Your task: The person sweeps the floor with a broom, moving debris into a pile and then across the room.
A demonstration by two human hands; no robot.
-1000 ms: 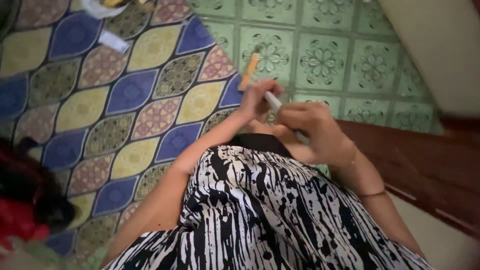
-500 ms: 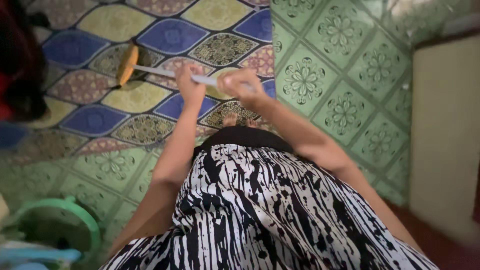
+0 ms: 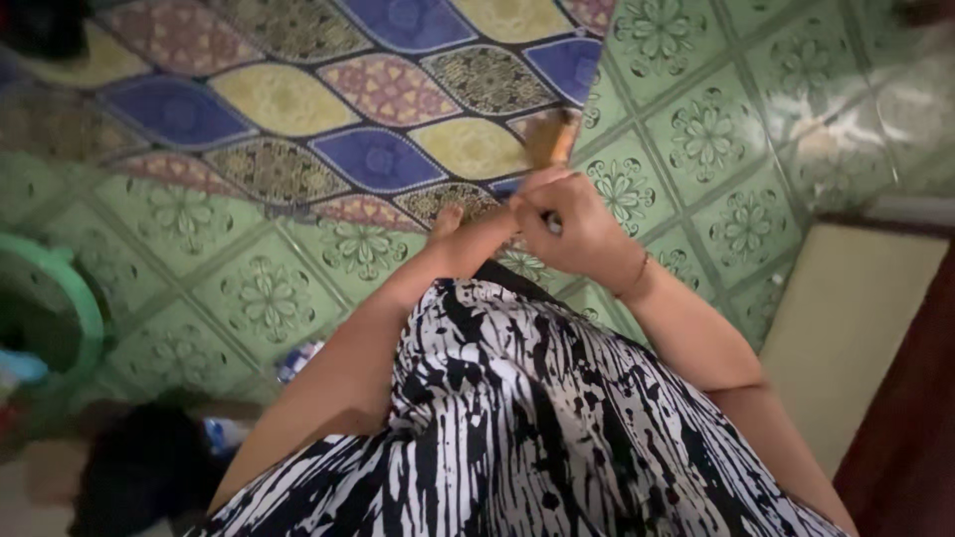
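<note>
A short broom with a tan, straw-coloured brush head and a pale thin handle sits at about twelve o'clock from the person's body, its bristles down on the floor right at the edge of the patterned mat. The right hand is closed round the handle, fingers wrapped over it so that only a sliver of the shaft shows. The left hand lies pressed against the right, just at its nine o'clock side; most of it is hidden, so I cannot tell whether it grips the handle or merely steadies it.

To my eye this is a sweeping stroke in hand, with the brush working along the mat's border. A next stroke would call for a firm two-handed hold and the bristles kept flat to the floor (the blur hides any dust).

The mat, laid with blue, yellow and purple leaf shapes, runs from ten to twelve o'clock. Green floor tiles with flower motifs spread around it. A green plastic basin rim curves at nine o'clock, and a cream panel stands at three o'clock.
</note>
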